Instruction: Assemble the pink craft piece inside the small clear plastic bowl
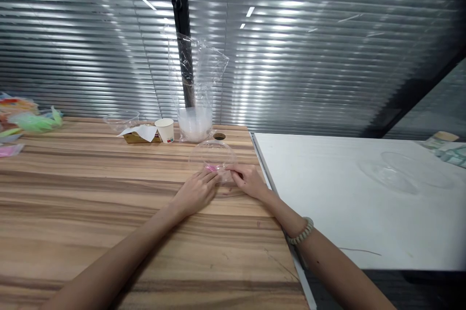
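Note:
A clear round plastic bowl [213, 147] rests on the wooden table in front of me, its see-through outline hard to follow. A small bright pink piece [211, 168] shows at it, close to my fingertips. My left hand [197, 190] comes in from the left, fingers bent and held together, its tips beside the pink piece. What lies under those fingers is hidden. From the right, my right hand [249, 180] reaches in with a beaded bracelet [303, 233] on the wrist. Its curled fingers grip the near right part of the clear plastic.
Behind the bowl stand a bag of stacked clear bowls [194, 123], a paper cup [165, 130], a small box with white paper [141, 135] and another clear bowl [121, 120]. Colourful plastic packets [32, 118] lie far left. Clear lids [396, 174] lie on the white table [309, 174].

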The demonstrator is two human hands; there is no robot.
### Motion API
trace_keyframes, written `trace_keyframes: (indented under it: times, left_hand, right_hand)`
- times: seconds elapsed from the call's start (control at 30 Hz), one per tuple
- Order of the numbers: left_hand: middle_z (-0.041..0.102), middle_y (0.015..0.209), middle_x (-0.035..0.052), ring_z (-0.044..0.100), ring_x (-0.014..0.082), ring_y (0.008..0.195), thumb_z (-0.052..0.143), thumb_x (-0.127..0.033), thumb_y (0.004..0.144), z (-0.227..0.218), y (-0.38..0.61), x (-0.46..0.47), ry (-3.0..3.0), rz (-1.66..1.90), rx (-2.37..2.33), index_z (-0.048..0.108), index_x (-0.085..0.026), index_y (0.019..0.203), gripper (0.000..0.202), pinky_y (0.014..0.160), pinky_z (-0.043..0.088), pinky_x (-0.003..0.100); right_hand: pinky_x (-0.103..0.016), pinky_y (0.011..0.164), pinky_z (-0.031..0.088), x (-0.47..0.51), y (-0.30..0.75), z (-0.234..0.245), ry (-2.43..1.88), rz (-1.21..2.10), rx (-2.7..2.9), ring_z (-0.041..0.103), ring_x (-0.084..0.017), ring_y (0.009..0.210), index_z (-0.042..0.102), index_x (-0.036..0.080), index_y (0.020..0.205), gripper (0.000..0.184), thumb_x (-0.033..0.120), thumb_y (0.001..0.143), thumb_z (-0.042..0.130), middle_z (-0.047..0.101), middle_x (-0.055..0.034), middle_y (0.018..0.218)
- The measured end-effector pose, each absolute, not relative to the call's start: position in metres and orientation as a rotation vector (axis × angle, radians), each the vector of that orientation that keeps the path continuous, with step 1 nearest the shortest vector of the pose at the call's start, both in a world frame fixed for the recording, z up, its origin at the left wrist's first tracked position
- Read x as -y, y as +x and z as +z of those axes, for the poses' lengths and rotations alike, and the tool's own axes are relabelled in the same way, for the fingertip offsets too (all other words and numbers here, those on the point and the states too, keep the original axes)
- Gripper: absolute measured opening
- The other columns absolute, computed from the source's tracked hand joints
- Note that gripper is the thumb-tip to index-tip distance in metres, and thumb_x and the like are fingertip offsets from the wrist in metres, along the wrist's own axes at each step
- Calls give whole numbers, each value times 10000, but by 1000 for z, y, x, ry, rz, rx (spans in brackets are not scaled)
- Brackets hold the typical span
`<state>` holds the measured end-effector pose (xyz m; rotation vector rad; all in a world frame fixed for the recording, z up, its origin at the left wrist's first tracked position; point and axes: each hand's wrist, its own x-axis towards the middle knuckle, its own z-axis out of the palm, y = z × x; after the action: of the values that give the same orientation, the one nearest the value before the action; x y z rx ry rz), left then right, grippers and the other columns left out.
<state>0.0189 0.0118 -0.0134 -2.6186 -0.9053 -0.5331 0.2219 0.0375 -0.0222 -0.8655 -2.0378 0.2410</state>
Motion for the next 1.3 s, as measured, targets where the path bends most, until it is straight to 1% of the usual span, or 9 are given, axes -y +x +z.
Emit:
trace_keyframes:
  times: [0.23, 0.43, 0.8, 0.9, 1.1, 1.3]
  left_hand:
    - [637, 1104, 123, 562, 251, 1079, 431, -119, 852, -14, 18, -13, -2637, -524, 930, 575, -120, 1075, 266, 957, 453, 417]
    - [636, 1112, 122, 565, 250, 1075, 420, -126, 861, -13, 18, -13, -2641, -506, 928, 577, -113, 1083, 272, 959, 453, 412]
    - [640, 1094, 127, 573, 243, 1062, 420, -118, 855, -13, 19, -12, -2629, -537, 947, 581, -121, 1062, 262, 945, 460, 412]
    - [635, 1104, 135, 572, 253, 1061, 431, -127, 855, -13, 19, -12, -2619, -527, 939, 576, -109, 1078, 267, 937, 466, 416]
    - [630, 1120, 121, 571, 254, 1068, 436, -130, 853, -13, 19, -12, -2603, -519, 942, 566, -115, 1102, 281, 939, 471, 406]
    - [635, 1095, 132, 575, 251, 1059, 428, -127, 853, -12, 19, -12, -2604, -519, 939, 576, -109, 1072, 265, 950, 467, 410]
  right_hand:
    - [-264, 755, 532, -37, 222, -22, -860, 189, 2076, 681, -157, 808, 687, 185, 976, 321, 78, 801, 440, 723, -38, 942]
    - [-274, 752, 536, -38, 222, -23, -846, 175, 2061, 684, -167, 792, 693, 158, 944, 303, 81, 795, 440, 728, -56, 911]
    - [-261, 743, 532, -37, 222, -23, -844, 177, 2057, 683, -162, 784, 691, 164, 959, 311, 69, 787, 450, 727, -53, 909]
    - [-263, 738, 532, -37, 222, -23, -848, 179, 2060, 681, -161, 787, 688, 176, 967, 319, 68, 784, 450, 726, -45, 917]
    - [-260, 731, 531, -37, 222, -24, -863, 186, 2064, 679, -156, 778, 686, 187, 971, 326, 67, 787, 445, 726, -36, 916]
    - [-261, 732, 530, -38, 222, -25, -858, 184, 2063, 680, -157, 780, 688, 183, 965, 316, 75, 788, 449, 726, -41, 921]
